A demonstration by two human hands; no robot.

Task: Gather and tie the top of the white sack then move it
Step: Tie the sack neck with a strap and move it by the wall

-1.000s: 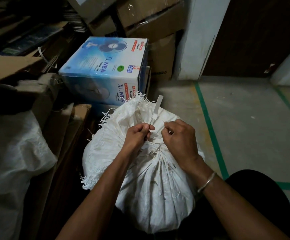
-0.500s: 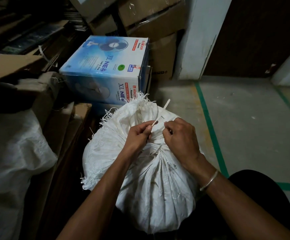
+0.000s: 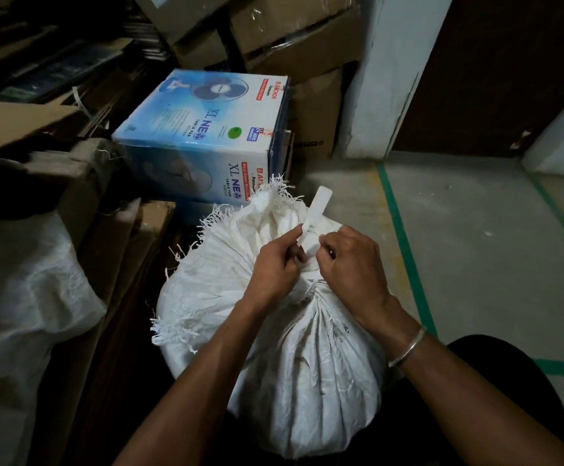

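Head view: left hand (image 3: 273, 269) and right hand (image 3: 354, 264) fingers pinch the flat white strip (image 3: 318, 206) above the gathered white woven sack (image 3: 307, 381); tie unfinished, sack unmoved.

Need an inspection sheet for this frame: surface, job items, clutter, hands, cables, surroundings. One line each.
Surface: concrete floor, marked with green tape lines.
Job's things: white sack upright, neck gathered, frayed rim flaring out above it; white strip sticks up from the neck.
Clutter: blue fan box just behind the sack; brown cartons stacked further back; second white sack at left.
Hands: left hand pinches the strip; right hand pinches its base at the neck; bangle on the right wrist.
Cables: nothing seen.
Surroundings: white pillar behind the floor area; light is dim.
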